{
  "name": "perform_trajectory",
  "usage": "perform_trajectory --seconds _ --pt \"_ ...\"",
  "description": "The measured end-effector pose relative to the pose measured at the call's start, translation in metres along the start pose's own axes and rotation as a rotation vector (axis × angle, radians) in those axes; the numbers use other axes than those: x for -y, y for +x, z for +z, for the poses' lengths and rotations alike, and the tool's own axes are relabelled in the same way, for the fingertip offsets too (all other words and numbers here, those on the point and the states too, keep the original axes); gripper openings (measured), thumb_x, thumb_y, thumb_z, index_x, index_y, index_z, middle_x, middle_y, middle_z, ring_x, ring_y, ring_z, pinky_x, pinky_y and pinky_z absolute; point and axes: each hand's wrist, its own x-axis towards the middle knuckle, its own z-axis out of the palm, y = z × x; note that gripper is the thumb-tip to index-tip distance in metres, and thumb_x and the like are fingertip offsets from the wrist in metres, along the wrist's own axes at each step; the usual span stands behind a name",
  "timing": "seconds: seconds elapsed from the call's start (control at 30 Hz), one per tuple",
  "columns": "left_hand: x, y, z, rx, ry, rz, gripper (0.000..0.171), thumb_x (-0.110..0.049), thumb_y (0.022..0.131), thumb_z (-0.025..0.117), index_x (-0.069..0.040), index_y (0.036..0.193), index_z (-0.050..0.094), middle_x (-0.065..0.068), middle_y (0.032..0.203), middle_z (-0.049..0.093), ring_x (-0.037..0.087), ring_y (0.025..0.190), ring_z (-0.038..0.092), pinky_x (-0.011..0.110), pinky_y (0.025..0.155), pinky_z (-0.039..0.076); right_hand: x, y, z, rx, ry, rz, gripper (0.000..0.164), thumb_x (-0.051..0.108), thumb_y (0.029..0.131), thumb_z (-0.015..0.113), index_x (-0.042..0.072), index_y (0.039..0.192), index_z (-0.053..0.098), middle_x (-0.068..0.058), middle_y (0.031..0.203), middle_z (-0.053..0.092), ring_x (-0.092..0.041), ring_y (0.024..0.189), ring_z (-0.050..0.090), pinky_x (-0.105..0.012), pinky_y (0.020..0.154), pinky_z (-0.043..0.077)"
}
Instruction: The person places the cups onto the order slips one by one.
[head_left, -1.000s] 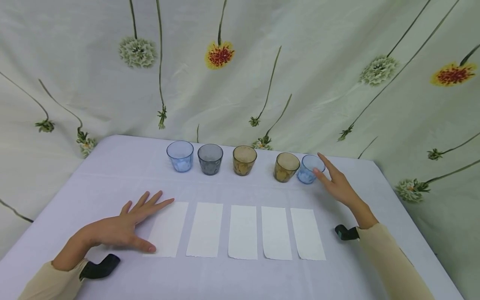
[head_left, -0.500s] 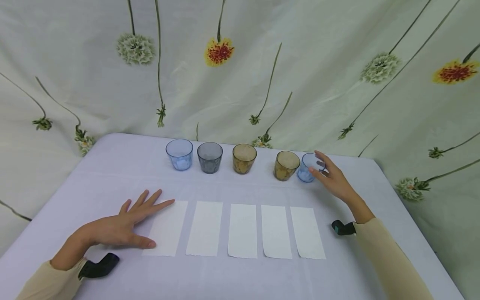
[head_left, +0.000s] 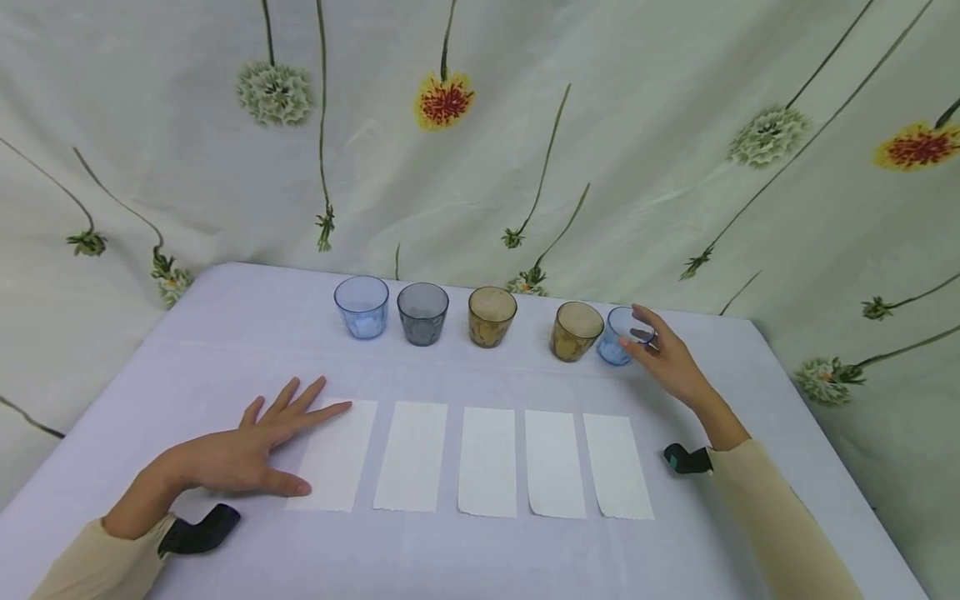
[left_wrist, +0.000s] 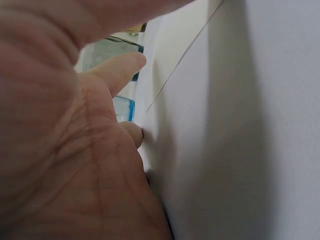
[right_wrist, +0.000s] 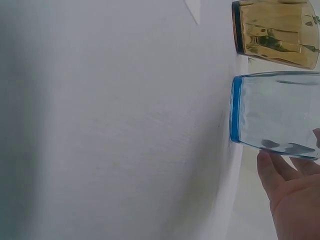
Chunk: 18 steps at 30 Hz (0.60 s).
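At the right end of a row of glasses, my right hand (head_left: 672, 365) holds a blue glass (head_left: 611, 347) by its right side. Thumb in front and fingers behind, it leaves the glass upright on the table; in the right wrist view, fingertips touch the blue glass (right_wrist: 275, 110). An amber glass (head_left: 574, 337) stands close at its left. My left hand (head_left: 243, 457) lies with spread fingers at the left edge of the leftmost white paper (head_left: 341, 467). Its thumb and index fingertips are on the paper; it holds nothing.
Further left stand another amber glass (head_left: 491, 321), a grey glass (head_left: 423, 321) and a second blue glass (head_left: 363, 318). Several paper strips (head_left: 486, 467) lie side by side nearer me on the white table (head_left: 450, 558). Behind hangs a flowered cloth (head_left: 600, 83).
My right hand's fingers have closed in around the blue glass, which stays in place. The left hand has not visibly moved. The head view has shifted slightly.
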Motion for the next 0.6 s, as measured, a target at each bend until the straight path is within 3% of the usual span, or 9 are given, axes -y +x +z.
perform_trajectory --seconds 0.6 --pt "-0.0008 -0.0011 0.0008 0.005 0.015 0.008 0.085 -0.042 0.083 0.078 -0.035 0.155 0.035 0.023 0.167 -0.008 0.053 0.146 -0.023 0.073 0.106 -0.024 -0.0033 -0.0075 -0.0002 -0.028 0.013 -0.013 0.079 0.031 0.1 0.062 0.009 0.16 0.015 -0.021 0.16 0.029 -0.045 0.142 0.039 -0.058 0.11 0.038"
